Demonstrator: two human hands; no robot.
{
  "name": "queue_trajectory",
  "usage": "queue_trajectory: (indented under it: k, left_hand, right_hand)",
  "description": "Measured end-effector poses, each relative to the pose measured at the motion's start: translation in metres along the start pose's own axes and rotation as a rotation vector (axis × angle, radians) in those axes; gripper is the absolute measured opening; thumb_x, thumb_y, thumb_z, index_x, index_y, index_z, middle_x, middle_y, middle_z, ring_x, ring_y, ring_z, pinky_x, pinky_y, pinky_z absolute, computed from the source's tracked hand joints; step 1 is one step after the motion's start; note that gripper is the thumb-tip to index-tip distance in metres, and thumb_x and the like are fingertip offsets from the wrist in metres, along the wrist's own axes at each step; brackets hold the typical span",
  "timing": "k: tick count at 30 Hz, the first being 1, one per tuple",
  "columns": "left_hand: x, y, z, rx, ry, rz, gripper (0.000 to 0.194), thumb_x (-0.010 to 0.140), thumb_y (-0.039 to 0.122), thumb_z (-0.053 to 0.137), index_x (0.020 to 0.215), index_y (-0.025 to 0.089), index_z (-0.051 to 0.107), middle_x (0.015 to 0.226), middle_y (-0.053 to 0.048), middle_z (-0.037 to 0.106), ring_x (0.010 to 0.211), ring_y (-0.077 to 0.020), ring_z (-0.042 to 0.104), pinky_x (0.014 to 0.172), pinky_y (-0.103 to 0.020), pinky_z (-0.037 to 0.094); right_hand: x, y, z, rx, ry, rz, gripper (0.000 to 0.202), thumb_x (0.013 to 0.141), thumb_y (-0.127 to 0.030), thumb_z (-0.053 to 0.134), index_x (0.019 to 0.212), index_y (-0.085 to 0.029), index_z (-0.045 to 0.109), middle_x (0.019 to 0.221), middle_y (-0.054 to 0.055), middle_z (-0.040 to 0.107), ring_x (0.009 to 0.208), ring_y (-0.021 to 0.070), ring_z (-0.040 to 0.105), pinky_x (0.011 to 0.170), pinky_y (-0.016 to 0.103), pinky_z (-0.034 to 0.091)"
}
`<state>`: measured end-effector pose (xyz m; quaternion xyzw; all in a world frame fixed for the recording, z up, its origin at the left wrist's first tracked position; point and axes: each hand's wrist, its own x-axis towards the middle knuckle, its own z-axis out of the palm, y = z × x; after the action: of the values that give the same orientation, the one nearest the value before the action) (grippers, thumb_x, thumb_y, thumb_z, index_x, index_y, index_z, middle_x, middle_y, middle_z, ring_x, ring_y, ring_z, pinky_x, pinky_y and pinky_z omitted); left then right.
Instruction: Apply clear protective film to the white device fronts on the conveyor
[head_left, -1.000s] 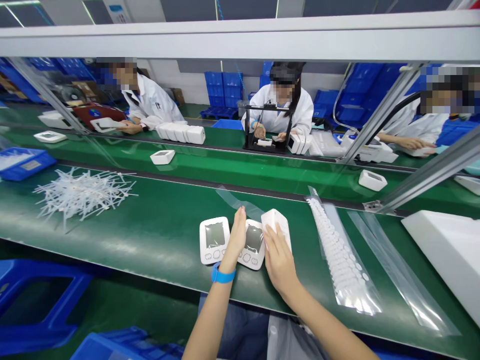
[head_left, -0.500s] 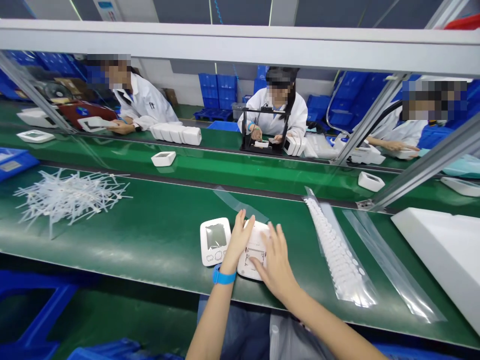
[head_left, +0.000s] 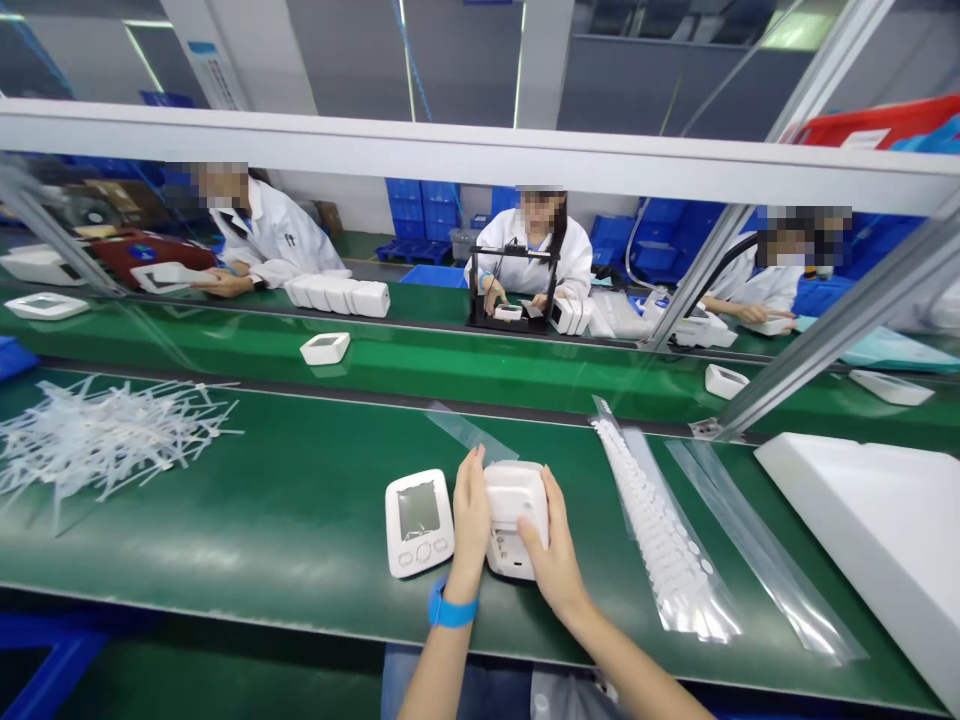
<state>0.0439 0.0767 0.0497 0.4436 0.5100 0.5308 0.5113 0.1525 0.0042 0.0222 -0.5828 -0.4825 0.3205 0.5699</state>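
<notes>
A white plastic housing [head_left: 516, 490] is held between my two hands over the green work surface, with a recess and small openings showing. My left hand [head_left: 472, 515], with a blue band at the wrist, presses along its left side, fingers together. Around the right side curls my right hand [head_left: 553, 550], its thumb lying on the housing's face. Just left of my left hand lies a white device [head_left: 420, 523] with a grey screen and buttons, face up. A clear plastic strip [head_left: 471, 432] lies behind the housing.
A pile of thin white strips [head_left: 112, 435] lies at the left. On the right are a plastic sleeve of white discs [head_left: 664, 530], clear sleeves [head_left: 765, 550] and a white foam box [head_left: 862, 540]. Beyond the green conveyor [head_left: 420, 365], three people in white coats handle parts.
The view has tilted up. My right hand has gone from spread fingers to gripping the housing's right side, and the housing now shows a different, thicker-looking face.
</notes>
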Motion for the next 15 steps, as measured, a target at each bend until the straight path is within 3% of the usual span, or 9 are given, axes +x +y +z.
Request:
queue_trajectory:
  k: [2, 5, 9, 13, 15]
  left_hand:
    - [-0.003, 0.005, 0.012, -0.044, -0.005, 0.013, 0.053, 0.101, 0.052, 0.029, 0.136, 0.019, 0.052, 0.149, -0.011, 0.051, 0.141, -0.0230, 0.042, 0.119, -0.039, 0.031]
    - [-0.002, 0.015, 0.031, -0.090, -0.060, 0.015, 0.056, 0.099, 0.057, 0.033, 0.136, 0.020, 0.053, 0.149, -0.011, 0.051, 0.142, -0.0242, 0.042, 0.119, -0.040, 0.031]
    - [0.008, 0.026, 0.046, -0.147, -0.120, 0.011, 0.057, 0.095, 0.062, 0.042, 0.135, 0.023, 0.055, 0.151, -0.010, 0.049, 0.142, -0.0258, 0.042, 0.118, -0.041, 0.033]
    - [0.008, 0.019, 0.031, -0.351, -0.140, -0.074, 0.059, 0.093, 0.064, 0.043, 0.137, 0.026, 0.052, 0.152, -0.011, 0.047, 0.134, -0.0283, 0.052, 0.109, -0.045, 0.044]
    - [-0.002, 0.009, 0.016, -0.409, -0.106, -0.131, 0.058, 0.091, 0.064, 0.047, 0.133, 0.025, 0.057, 0.148, -0.011, 0.052, 0.136, -0.0293, 0.049, 0.110, -0.046, 0.043]
  right_hand:
    - [0.010, -0.016, -0.017, 0.081, -0.027, 0.026, 0.081, 0.081, -0.048, 0.070, 0.151, -0.029, 0.032, 0.159, 0.009, 0.031, 0.145, 0.0301, 0.034, 0.120, 0.049, 0.029]
    - [0.026, -0.037, -0.040, 0.283, -0.123, 0.239, 0.097, 0.076, -0.045, 0.076, 0.154, -0.032, 0.020, 0.146, 0.011, 0.050, 0.127, 0.0306, 0.056, 0.105, 0.049, 0.047]
    - [0.048, -0.046, -0.061, 0.401, -0.163, 0.365, 0.101, 0.071, -0.042, 0.080, 0.152, -0.032, 0.021, 0.127, 0.009, 0.065, 0.111, 0.0314, 0.066, 0.091, 0.046, 0.054]
    - [0.084, -0.050, -0.077, 0.398, -0.173, 0.356, 0.087, 0.071, -0.043, 0.078, 0.147, -0.033, 0.036, 0.134, 0.008, 0.062, 0.112, 0.0321, 0.065, 0.091, 0.045, 0.053]
    - [0.113, -0.057, -0.080, 0.378, -0.175, 0.313, 0.083, 0.070, -0.044, 0.077, 0.145, -0.033, 0.042, 0.140, 0.006, 0.057, 0.117, 0.0315, 0.062, 0.095, 0.044, 0.052]
